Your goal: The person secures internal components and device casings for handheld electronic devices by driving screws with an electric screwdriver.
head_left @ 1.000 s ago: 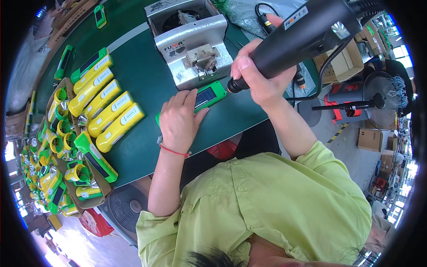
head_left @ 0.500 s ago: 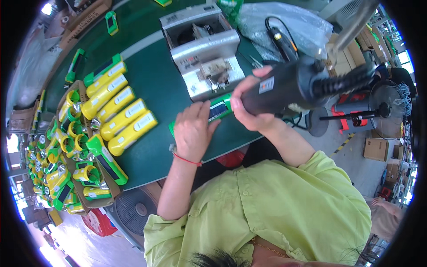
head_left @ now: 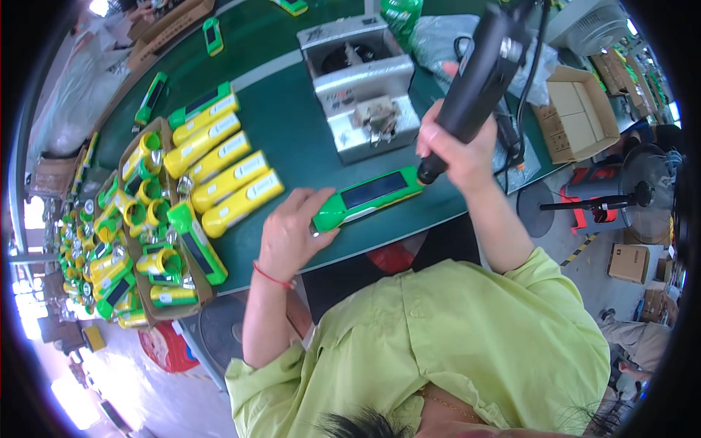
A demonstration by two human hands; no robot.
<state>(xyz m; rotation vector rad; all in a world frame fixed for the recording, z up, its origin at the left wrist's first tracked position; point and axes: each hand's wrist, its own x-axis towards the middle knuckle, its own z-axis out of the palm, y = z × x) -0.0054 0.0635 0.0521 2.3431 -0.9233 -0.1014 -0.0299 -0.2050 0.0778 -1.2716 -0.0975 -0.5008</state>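
My left hand [head_left: 286,232] is closed around the left end of a green and yellow solar flashlight [head_left: 374,194]. The flashlight lies near the table's front edge, its dark panel facing up. In my right hand [head_left: 461,150] is a black corded electric screwdriver [head_left: 475,84], tilted with its upper end leaning right. The narrow tip of the screwdriver meets the flashlight's right end, or sits just over it; I cannot tell whether they touch. Behind the flashlight stands a metal box-like holder [head_left: 365,91] with small parts on its front ledge.
Several yellow flashlights [head_left: 244,202] lie in a row on the green table [head_left: 292,95], left of the metal holder. Next to them is a cardboard box [head_left: 207,293] packed with more. A clear plastic bag [head_left: 438,40], an open carton [head_left: 580,117] and a fan [head_left: 642,193] are to the right.
The screwdriver has swung from nearly level to steep, its tip now at the flashlight's right end. My left hand has slid off the panel to the left end. The view has shifted slightly.
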